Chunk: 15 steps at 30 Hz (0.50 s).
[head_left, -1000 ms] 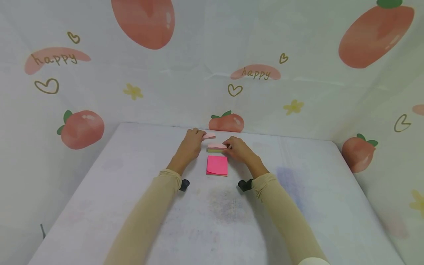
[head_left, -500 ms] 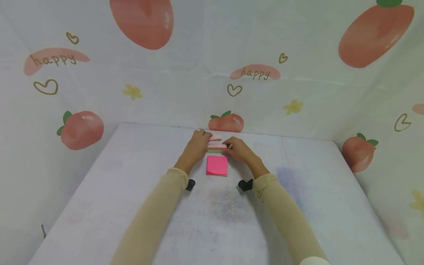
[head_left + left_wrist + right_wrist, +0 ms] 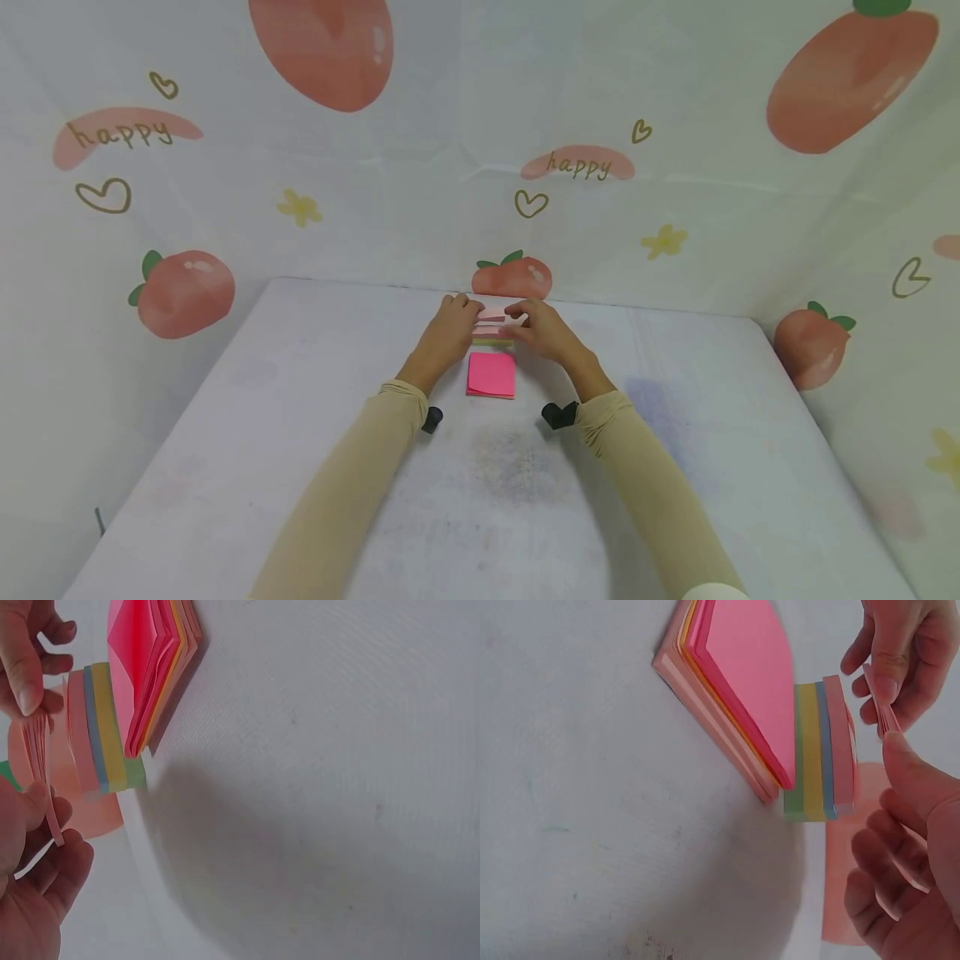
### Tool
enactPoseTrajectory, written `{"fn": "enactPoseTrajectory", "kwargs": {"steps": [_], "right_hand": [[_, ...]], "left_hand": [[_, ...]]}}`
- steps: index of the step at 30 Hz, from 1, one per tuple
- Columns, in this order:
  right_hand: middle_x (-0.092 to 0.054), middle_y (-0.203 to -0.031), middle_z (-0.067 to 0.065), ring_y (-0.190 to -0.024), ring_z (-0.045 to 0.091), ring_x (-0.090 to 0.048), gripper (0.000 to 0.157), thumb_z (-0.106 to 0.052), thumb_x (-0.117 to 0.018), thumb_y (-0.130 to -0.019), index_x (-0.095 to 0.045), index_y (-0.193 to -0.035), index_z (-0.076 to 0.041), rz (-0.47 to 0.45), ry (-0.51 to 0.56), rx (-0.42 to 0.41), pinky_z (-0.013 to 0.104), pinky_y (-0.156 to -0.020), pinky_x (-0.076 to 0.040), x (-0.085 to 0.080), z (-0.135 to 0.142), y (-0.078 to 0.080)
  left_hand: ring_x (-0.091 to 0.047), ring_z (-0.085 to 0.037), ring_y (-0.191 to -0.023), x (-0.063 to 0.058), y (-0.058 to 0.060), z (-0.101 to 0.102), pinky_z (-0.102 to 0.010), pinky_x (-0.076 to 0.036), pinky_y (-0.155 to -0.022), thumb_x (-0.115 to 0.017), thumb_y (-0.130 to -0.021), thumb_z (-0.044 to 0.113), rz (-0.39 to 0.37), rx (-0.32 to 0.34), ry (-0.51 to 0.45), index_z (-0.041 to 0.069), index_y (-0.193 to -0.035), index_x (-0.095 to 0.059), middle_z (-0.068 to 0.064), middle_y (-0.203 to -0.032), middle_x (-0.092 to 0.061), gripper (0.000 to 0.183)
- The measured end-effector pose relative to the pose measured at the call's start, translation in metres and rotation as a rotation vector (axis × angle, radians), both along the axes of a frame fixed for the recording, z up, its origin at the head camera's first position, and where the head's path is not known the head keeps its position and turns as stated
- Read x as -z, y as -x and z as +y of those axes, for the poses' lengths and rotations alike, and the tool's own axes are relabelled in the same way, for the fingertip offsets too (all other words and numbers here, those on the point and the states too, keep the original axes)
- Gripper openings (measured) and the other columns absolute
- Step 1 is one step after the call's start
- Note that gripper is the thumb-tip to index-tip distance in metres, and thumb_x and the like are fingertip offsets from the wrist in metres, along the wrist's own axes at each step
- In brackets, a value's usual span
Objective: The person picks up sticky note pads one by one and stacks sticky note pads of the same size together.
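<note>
Above the table, my left hand (image 3: 450, 327) pinches a thin pale pink pad of sticky notes (image 3: 49, 796) between thumb and fingers. At the pad's other end is my right hand (image 3: 547, 333), its thumb on the edge and index finger curled behind. Sheets fan apart near that thumb in the left wrist view. Just below the hands stands a striped stack of sticky notes (image 3: 812, 750) in pink, blue, yellow and green. Nearer the body lies a square stack of sticky notes (image 3: 491, 373), hot pink on top with orange and pale pink layers beneath.
A white, stained table (image 3: 480, 517) spreads around the stacks. Behind it hangs a white cloth (image 3: 420, 208) printed with peaches, hearts and the word happy. Black wrist-worn pieces (image 3: 558, 415) stick out by both sleeves.
My left hand has carried the pale pink pad rightward. The right hand has left the side of the striped stack and moved up slightly to the pad's end. The square stack has stayed put.
</note>
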State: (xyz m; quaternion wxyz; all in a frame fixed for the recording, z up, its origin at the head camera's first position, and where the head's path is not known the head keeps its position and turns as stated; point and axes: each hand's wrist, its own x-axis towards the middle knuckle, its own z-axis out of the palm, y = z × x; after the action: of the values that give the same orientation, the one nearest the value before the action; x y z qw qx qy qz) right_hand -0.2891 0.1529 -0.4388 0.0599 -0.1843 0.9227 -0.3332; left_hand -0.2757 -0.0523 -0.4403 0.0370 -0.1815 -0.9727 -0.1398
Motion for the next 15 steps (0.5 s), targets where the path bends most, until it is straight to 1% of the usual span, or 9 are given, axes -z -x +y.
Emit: {"fn": "enactPoseTrajectory", "kwargs": {"steps": [3, 7, 9, 12, 15], "right_hand": [[-0.063, -0.127, 0.016, -0.101, 0.030, -0.069, 0.047, -0.026, -0.074, -0.095, -0.062, -0.134, -0.002, 0.025, 0.022, -0.010, 0.040, -0.089, -0.058, -0.0015, -0.0012, -0.0017], [-0.063, -0.124, 0.015, -0.100, 0.030, -0.069, 0.047, -0.024, -0.073, -0.095, -0.060, -0.135, -0.003, 0.049, 0.024, -0.009, 0.039, -0.087, -0.059, -0.0006, -0.0030, -0.0020], [-0.064, -0.122, 0.014, -0.099, 0.029, -0.068, 0.042, -0.022, -0.072, -0.096, -0.062, -0.132, -0.003, 0.056, 0.017, -0.003, 0.040, -0.088, -0.058, 0.0001, -0.0037, -0.0021], [-0.065, -0.119, 0.014, -0.097, 0.029, -0.067, 0.035, -0.019, -0.071, -0.096, -0.065, -0.127, -0.002, 0.072, 0.016, 0.003, 0.040, -0.088, -0.058, 0.0002, -0.0046, -0.0024], [-0.066, -0.116, 0.014, -0.093, 0.028, -0.067, 0.032, -0.019, -0.071, -0.097, -0.067, -0.123, -0.001, 0.092, 0.027, 0.008, 0.038, -0.084, -0.058, 0.0004, -0.0047, -0.0028]], "left_hand": [[-0.051, -0.032, -0.124, -0.0008, -0.0005, 0.0008, -0.037, -0.050, -0.108, -0.054, -0.103, 0.007, 0.006, 0.011, 0.004, 0.007, -0.135, -0.060, -0.014, -0.129, -0.059, 0.033], [-0.052, -0.033, -0.122, -0.0019, -0.0018, 0.0018, -0.038, -0.049, -0.109, -0.053, -0.103, 0.005, 0.022, 0.040, 0.001, 0.006, -0.135, -0.061, -0.015, -0.128, -0.060, 0.032], [-0.052, -0.033, -0.121, -0.0026, -0.0027, 0.0023, -0.038, -0.049, -0.108, -0.053, -0.102, 0.003, 0.029, 0.059, -0.009, 0.005, -0.134, -0.061, -0.015, -0.128, -0.060, 0.032], [-0.052, -0.033, -0.121, -0.0034, -0.0036, 0.0026, -0.038, -0.048, -0.109, -0.055, -0.101, 0.000, 0.018, 0.076, -0.028, 0.004, -0.133, -0.061, -0.015, -0.128, -0.060, 0.034], [-0.052, -0.032, -0.122, -0.0035, -0.0036, 0.0026, -0.037, -0.047, -0.110, -0.056, -0.100, 0.001, 0.003, 0.076, -0.029, 0.005, -0.135, -0.060, -0.014, -0.129, -0.060, 0.035]]}}
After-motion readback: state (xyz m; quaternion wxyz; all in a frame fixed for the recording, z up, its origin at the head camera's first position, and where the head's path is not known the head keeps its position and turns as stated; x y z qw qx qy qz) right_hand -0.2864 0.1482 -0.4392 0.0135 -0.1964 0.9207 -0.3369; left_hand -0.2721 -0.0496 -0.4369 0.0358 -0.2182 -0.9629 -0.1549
